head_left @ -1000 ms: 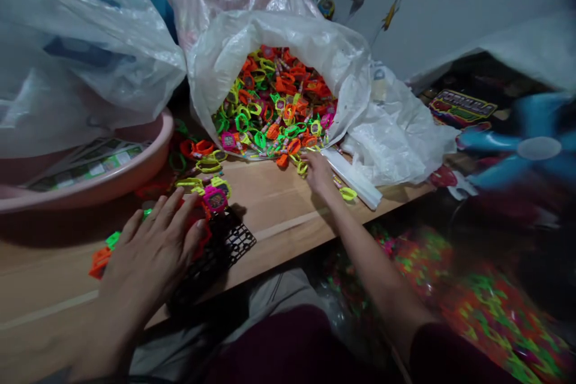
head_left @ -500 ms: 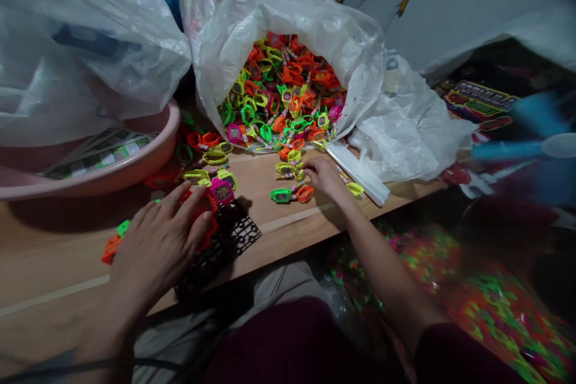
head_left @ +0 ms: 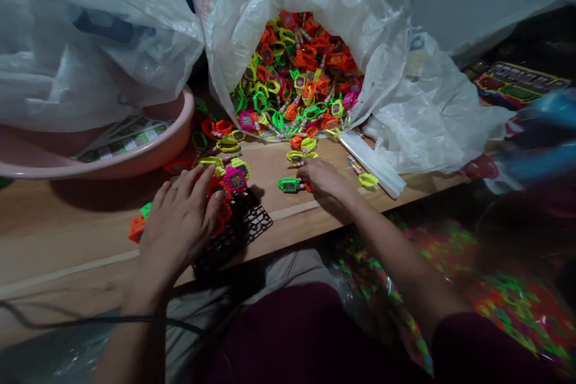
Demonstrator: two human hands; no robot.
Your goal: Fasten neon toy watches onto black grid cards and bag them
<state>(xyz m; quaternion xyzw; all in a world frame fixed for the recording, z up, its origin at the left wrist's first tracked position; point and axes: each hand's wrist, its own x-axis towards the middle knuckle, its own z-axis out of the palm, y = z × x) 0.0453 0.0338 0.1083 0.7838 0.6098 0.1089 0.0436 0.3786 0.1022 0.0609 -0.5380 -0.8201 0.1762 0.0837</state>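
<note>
My left hand [head_left: 182, 213] lies palm down with fingers outstretched over several bright plastic toy watches, partly covering them. A pink toy watch [head_left: 235, 179] shows just beyond its fingertips, and an orange one [head_left: 137, 229] pokes out at its left. Beneath and beside it is a black plastic grid [head_left: 245, 225]. Across the table, my right hand [head_left: 324, 177] has its fingers bent together on an orange toy watch [head_left: 308, 187], mostly hidden under them. A green toy watch [head_left: 288, 185] touches or nearly touches that one, and yellow toy watches [head_left: 296, 156] lie just behind.
A clear plastic bag [head_left: 382, 30] full of toy watches opens toward me at the back. At left stands a pink basin [head_left: 184, 123] with printed sheets. A folded white plastic strip [head_left: 373, 165] lies at right. Blurred blue fan blades [head_left: 540, 162] are at far right.
My right hand has moved from the yellow toy watches down to the orange one nearer me. The left hand stays on its watches. The whole view has shifted slightly.
</note>
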